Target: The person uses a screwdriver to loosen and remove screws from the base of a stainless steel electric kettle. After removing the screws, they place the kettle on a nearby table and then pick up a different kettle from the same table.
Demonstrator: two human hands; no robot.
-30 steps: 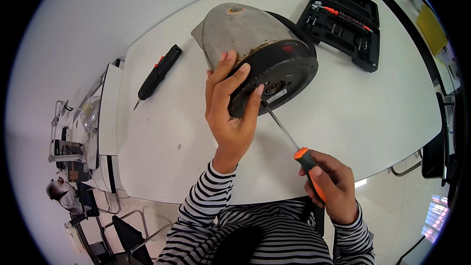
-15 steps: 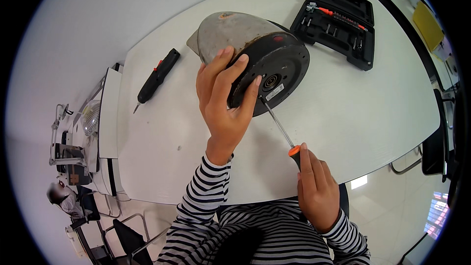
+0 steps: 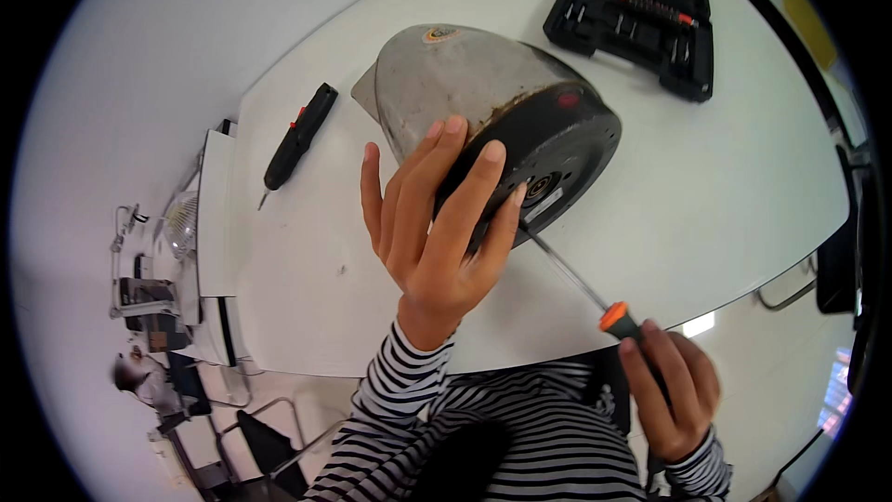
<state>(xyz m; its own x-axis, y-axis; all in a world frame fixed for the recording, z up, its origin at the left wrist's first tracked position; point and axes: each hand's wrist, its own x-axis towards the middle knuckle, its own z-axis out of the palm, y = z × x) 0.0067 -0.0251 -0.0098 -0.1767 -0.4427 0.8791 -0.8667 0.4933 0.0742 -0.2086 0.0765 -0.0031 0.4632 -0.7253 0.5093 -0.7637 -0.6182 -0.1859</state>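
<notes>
An electric kettle (image 3: 455, 74) with a worn grey metal body lies tilted on its side, its round black base turned toward the right and toward me. My left hand (image 3: 432, 232) grips it near the base, fingers spread across the rim and thumb beside the round centre connector. In my right hand (image 3: 676, 386) is a screwdriver (image 3: 618, 318) with an orange and dark handle, held by the fingers at its end. Its long metal shaft reaches the underside of the base close to my left thumb; the tip is hidden there.
On the left of the white table (image 3: 307, 288) lies a black power screwdriver (image 3: 302, 135) with a bit fitted. An open black tool case (image 3: 632, 23) with bits and orange-handled pieces sits at the back right. Chairs and a person (image 3: 144, 376) are beyond the table at far left.
The kettle's base has shifted right and toward me, turning more edge-on. My right hand and the screwdriver have moved right and nearer, with my left hand still on the kettle.
</notes>
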